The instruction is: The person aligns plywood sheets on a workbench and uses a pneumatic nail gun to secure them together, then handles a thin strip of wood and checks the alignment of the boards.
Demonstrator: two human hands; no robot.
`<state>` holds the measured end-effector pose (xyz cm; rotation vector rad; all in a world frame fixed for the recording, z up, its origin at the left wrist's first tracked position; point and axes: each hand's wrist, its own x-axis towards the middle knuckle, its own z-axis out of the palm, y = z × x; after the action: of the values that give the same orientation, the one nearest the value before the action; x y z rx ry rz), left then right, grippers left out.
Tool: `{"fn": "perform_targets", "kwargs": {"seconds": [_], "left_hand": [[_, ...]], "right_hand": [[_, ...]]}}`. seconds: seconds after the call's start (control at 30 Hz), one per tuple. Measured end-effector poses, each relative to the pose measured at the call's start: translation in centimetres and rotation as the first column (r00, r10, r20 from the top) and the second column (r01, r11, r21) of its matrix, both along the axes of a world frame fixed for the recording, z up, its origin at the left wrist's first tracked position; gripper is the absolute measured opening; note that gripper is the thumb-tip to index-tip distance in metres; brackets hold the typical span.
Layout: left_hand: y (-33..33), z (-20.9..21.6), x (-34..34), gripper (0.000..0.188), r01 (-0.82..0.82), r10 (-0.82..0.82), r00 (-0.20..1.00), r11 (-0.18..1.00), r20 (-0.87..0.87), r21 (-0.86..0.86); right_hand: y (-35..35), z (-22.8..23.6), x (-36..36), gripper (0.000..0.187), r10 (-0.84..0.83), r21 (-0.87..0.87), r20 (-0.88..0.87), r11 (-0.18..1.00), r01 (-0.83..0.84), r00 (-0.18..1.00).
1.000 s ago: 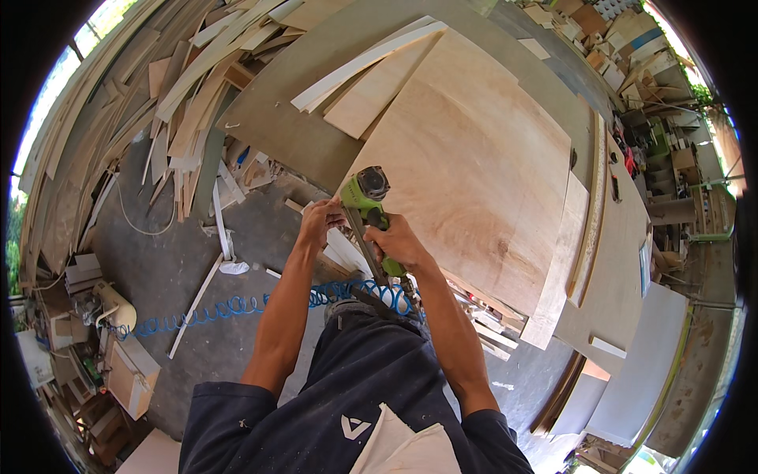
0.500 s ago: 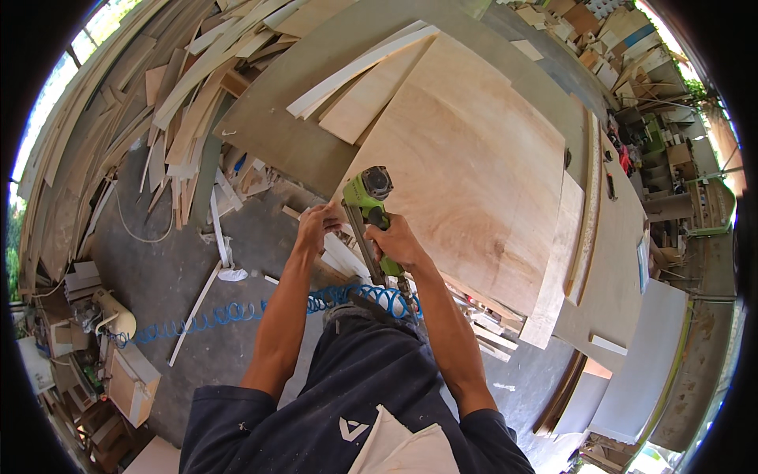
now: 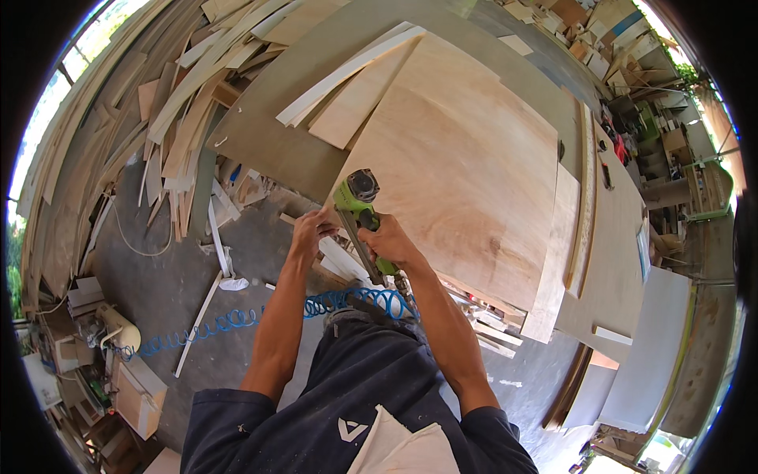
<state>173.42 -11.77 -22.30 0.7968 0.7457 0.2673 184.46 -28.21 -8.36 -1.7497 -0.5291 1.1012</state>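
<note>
1. My right hand has its fingers clamped around the handle of the green nail gun, whose dark cap faces up toward my camera.
2. My left hand is just beside the gun, fingers bent near the board's edge; from my end I cannot tell whether they are closed on anything.
3. I see the gun at the near left corner of a broad plywood sheet, which lies flat beyond both hands.
4. Narrower boards lie along the sheet's left side, on the wide counter.
5. A blue coiled hose stretches left from near the gun's handle, in front of the waist, toward a cream tank.
6. Farther out on my left, long wood strips are heaped; a thin white strip lies on the grey floor.
</note>
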Motion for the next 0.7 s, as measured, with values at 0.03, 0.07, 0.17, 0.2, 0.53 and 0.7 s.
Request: {"fn": "perform_targets", "kwargs": {"seconds": [0.03,0.07,0.17,0.2,0.53,0.7], "left_hand": [[-0.1,0.1,0.0,0.034,0.005,-0.005,1.000,1.000,0.000,0.003],[-0.2,0.1,0.0,0.034,0.007,-0.007,1.000,1.000,-0.004,0.006],[0.1,-0.6,-0.3,0.034,-0.008,0.008,1.000,1.000,-0.011,0.003],[-0.1,-1.0,-0.4,0.033,-0.014,0.014,1.000,1.000,-0.011,-0.010],[-9.8,0.4,2.8,0.031,-0.135,0.136,0.991,0.977,-0.003,-0.166],[-10.3,0.4,3.8,0.038,-0.156,0.149,0.984,0.985,-0.095,-0.073]], "right_hand": [[-0.2,-0.2,0.1,0.015,-0.005,0.003,0.000,1.000,0.005,1.000],[-0.5,-0.3,0.1,0.016,-0.012,0.014,-0.010,1.000,0.012,1.000],[-2.2,0.3,-0.1,0.019,-0.041,0.025,-0.049,0.999,0.043,0.998],[-3.2,0.6,-0.2,0.020,-0.075,0.016,-0.074,0.997,0.077,0.994],[-15.0,0.5,0.4,0.025,-0.297,-0.005,-0.069,0.955,0.297,0.953],[-17.7,-0.3,0.4,0.027,-0.330,-0.005,-0.074,0.944,0.331,0.941]]}}
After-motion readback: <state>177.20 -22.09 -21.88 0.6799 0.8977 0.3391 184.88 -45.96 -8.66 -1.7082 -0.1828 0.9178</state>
